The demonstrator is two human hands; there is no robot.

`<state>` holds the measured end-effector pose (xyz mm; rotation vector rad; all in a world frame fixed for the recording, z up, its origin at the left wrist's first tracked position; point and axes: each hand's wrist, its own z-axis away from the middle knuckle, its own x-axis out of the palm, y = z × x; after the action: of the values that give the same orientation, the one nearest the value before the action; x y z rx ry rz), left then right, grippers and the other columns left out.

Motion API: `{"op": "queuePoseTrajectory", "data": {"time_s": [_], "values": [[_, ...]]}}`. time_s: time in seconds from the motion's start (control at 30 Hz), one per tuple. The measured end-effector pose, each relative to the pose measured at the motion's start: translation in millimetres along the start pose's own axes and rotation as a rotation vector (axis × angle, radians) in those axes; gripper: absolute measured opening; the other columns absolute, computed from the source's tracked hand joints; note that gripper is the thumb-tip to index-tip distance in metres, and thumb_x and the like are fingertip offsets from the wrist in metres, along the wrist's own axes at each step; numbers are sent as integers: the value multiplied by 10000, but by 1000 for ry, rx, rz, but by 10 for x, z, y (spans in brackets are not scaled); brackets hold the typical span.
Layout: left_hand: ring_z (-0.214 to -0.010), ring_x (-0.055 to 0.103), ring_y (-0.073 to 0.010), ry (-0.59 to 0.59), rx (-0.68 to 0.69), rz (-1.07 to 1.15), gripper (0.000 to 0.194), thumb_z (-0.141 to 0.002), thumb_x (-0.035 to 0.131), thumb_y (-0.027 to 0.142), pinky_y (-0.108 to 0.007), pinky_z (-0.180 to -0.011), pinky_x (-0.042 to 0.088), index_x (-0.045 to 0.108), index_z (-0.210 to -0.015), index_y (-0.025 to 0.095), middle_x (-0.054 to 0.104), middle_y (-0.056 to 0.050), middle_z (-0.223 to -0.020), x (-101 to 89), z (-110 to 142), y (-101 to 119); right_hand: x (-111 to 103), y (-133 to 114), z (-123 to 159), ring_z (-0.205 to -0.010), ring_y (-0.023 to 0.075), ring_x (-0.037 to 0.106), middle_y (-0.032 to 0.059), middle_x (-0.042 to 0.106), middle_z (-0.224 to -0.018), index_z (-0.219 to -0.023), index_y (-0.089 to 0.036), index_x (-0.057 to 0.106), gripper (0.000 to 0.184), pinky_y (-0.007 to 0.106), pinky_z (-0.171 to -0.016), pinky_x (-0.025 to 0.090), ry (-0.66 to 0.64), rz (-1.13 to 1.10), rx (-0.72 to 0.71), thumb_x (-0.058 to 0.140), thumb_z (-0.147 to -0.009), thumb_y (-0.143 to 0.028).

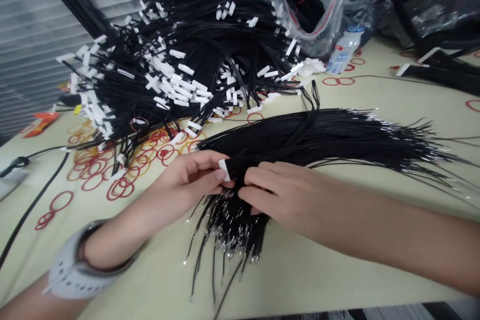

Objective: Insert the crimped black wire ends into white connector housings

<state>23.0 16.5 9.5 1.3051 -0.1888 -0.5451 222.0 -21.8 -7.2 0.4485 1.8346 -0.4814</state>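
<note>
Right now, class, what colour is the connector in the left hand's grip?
It is a white plastic connector, clearest in the head view.

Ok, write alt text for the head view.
The left hand pinches a white connector on a bundle of black wires, and the right hand grips the bundle. Behind lies a heap of black wires with white connectors, beside red rubber bands on a pale table.

Left hand [189, 175], right hand [288, 195], short trimmed fingernails [220, 175], bare forearms [360, 230] — a wide pale grey perforated strap [75, 280] around the left wrist, a thin dark band [85, 232] along its inner edge
</note>
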Motion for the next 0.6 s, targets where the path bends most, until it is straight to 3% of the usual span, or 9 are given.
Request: {"op": "queuePoseTrajectory", "data": {"time_s": [0.1, 0.27, 0.37, 0.6], "values": [[-742, 657, -104, -41, -51, 39, 93, -790, 629, 221, -162, -660, 525, 641, -879, 201, 677, 16, -763, -53, -23, -18, -13, 8, 30, -756, 168, 405, 54, 493, -890, -871, -180, 533, 213, 298, -652, 332, -59, 39, 76, 388, -829, -30], [-725, 649, -77, -72, -66, 58, 72, -797, 629, 216, -129, -656, 513, 657, -863, 204, 682, 18, -758, -68, -23, -18, -55, 70, 56, -831, 176, 450, 14, 563, -855, -832, -189, 521, 243, 316, -711, 320, -73, -147, 52, 416, -776, 24], [-725, 648, -70, -77, -56, 42, 72, -798, 626, 209, -115, -649, 506, 665, -859, 213, 688, 25, -777, -65, -13, -23, -103, 88, 52, -764, 153, 483, -1, 579, -788, -848, -179, 549, 245, 327, -750, 331, -75, -174, 81, 402, -800, 11], [-737, 658, -103, -48, -27, -3, 89, -799, 615, 204, -149, -659, 524, 653, -880, 204, 692, 12, -770, -54, 1, -27, -106, 45, 3, -684, 145, 480, 9, 552, -734, -791, -193, 651, 190, 319, -677, 334, 33, -137, 230, 476, -863, -178]]}}
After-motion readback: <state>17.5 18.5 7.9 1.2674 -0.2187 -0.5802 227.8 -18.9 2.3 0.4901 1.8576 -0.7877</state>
